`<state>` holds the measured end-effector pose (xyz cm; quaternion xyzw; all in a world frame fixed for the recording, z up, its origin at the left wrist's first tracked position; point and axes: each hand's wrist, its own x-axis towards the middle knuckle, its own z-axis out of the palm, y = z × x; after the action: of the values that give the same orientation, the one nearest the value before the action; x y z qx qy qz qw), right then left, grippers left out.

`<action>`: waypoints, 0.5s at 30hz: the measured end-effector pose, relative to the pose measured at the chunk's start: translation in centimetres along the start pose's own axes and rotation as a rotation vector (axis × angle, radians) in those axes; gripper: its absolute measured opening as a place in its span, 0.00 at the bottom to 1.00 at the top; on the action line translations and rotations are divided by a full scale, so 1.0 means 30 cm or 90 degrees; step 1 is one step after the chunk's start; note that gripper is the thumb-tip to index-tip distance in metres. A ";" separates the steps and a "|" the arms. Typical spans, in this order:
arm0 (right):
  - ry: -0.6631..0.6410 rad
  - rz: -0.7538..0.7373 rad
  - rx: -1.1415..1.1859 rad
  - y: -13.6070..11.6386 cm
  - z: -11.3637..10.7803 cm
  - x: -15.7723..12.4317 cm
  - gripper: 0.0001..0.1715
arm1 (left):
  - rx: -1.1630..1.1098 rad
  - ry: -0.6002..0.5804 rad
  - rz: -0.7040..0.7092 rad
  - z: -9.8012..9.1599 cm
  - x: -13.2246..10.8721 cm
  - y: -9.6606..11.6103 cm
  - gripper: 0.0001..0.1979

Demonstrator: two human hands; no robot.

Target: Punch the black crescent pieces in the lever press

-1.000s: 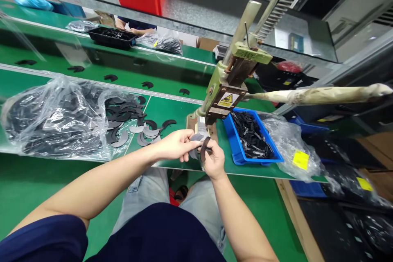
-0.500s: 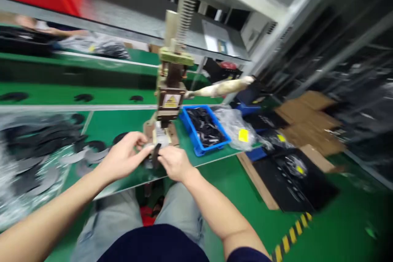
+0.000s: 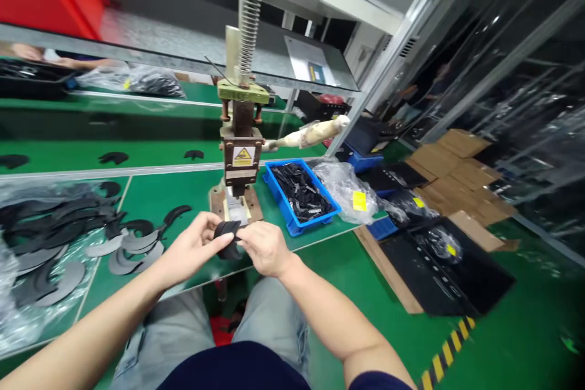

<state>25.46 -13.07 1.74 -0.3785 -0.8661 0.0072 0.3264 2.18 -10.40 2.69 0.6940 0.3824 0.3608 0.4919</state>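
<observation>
Just in front of the hand press [image 3: 241, 161], my left hand [image 3: 198, 244] grips a curved black plastic piece [image 3: 227, 237] between thumb and fingers. My right hand [image 3: 265, 247] is closed at the right edge of this piece, pinching its side or a small part there that my fingers hide. The press base [image 3: 235, 204] with its pale fixture is right behind my fingertips, and the press lever [image 3: 315, 133] points to the right. Left of my left hand, several loose curved black and grey pieces [image 3: 137, 250] lie on the green bench.
A blue tray [image 3: 296, 228] of small black parts stands right of the press, beside a clear plastic bag [image 3: 342, 186]. Plastic sheeting [image 3: 27, 317] with many curved pieces covers the left. A red bin [image 3: 77, 0] sits on the shelf above. Another person's hands [image 3: 31, 52] show behind.
The black piece has turned from edge-on to showing its broad curved face. Both hands stay together in front of the press. The whole view has shifted slightly and sharpened.
</observation>
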 end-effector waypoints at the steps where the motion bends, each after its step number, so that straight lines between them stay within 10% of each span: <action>1: -0.007 0.009 0.035 0.001 -0.011 0.000 0.16 | -0.010 -0.031 0.007 0.002 -0.004 0.002 0.17; 8: -0.063 0.346 0.379 -0.015 -0.080 0.006 0.16 | 0.269 -0.021 0.340 0.000 -0.033 -0.038 0.10; 15: 0.055 0.517 0.249 0.349 -0.239 0.127 0.19 | 0.412 0.099 0.247 -0.044 -0.087 -0.218 0.15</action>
<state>34.46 -4.78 6.80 -0.6186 -0.6153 0.2823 0.3988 -1.30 -10.71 -3.57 0.8433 0.3747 0.3593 0.1394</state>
